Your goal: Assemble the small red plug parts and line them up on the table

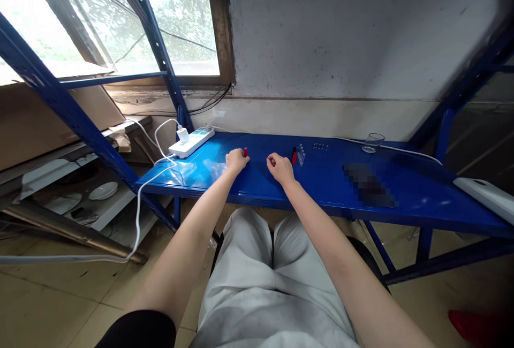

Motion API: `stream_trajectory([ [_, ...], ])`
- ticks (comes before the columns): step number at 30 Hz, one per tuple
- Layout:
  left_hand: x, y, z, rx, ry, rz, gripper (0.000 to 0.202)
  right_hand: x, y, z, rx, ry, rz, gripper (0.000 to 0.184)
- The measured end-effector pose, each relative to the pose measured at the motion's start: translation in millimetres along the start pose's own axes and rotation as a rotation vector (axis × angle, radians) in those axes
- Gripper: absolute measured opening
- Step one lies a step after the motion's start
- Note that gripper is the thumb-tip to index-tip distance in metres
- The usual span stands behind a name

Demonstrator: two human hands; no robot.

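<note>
On the blue table (pixel 261 187), my left hand (pixel 236 161) is closed, its fingers round a small red cylinder (pixel 246 152) whose top sticks up by the thumb. Its kind cannot be told. A short gap to the right, my right hand (pixel 281 168) is curled with the fingertips together. Something tiny and dark shows at those fingertips, too small to name. Just beyond the right hand lie red and black small cylinders (pixel 294 156), beside a group of small clear plastic pieces (pixel 301 155). Farther back, several tiny metallic bits (pixel 320 146) lie in a row.
A white power strip (pixel 193 142) with a plugged-in charger (pixel 182 134) sits at the table's left end, its white cable (pixel 138 214) hanging off. Toward the right are a clear glass (pixel 372 143), a blurred dark flat object (pixel 368 184) and a white device (pixel 485 198).
</note>
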State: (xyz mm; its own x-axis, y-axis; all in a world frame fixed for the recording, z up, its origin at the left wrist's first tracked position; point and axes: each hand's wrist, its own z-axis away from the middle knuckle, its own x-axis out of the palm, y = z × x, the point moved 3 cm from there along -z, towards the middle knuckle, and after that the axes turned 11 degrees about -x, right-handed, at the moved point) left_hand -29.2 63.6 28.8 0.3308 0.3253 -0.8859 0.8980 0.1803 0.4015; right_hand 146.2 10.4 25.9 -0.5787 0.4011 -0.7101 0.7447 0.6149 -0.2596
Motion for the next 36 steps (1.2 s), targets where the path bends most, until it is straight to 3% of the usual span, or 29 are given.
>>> stream_trajectory([
  [10,5.0,-2.9,0.0,-0.044,-0.025,-0.009,0.016,1.5,1.3,-0.2,0.002,0.005,0.0,0.021],
  [21,-3.7,-2.4,2.8,-0.149,-0.093,0.051,0.013,-2.9,-1.4,0.5,0.028,0.057,-0.05,0.023],
  [27,-4.9,-6.7,-1.8,-0.156,-0.125,0.066,0.014,-25.7,-5.0,-5.9,0.007,0.255,-0.027,0.03],
  [31,-7.3,-11.4,0.8,-0.178,-0.176,0.093,0.024,-57.2,14.8,-3.3,0.041,0.473,0.035,0.033],
  [33,-10.1,-12.5,6.4,-0.173,-0.121,0.139,0.032,-71.9,31.8,4.8,0.077,0.597,0.05,0.034],
  [36,-15.0,-6.1,21.9,-0.092,0.056,0.237,0.029,-83.9,58.2,22.4,0.154,0.722,0.031,0.032],
])
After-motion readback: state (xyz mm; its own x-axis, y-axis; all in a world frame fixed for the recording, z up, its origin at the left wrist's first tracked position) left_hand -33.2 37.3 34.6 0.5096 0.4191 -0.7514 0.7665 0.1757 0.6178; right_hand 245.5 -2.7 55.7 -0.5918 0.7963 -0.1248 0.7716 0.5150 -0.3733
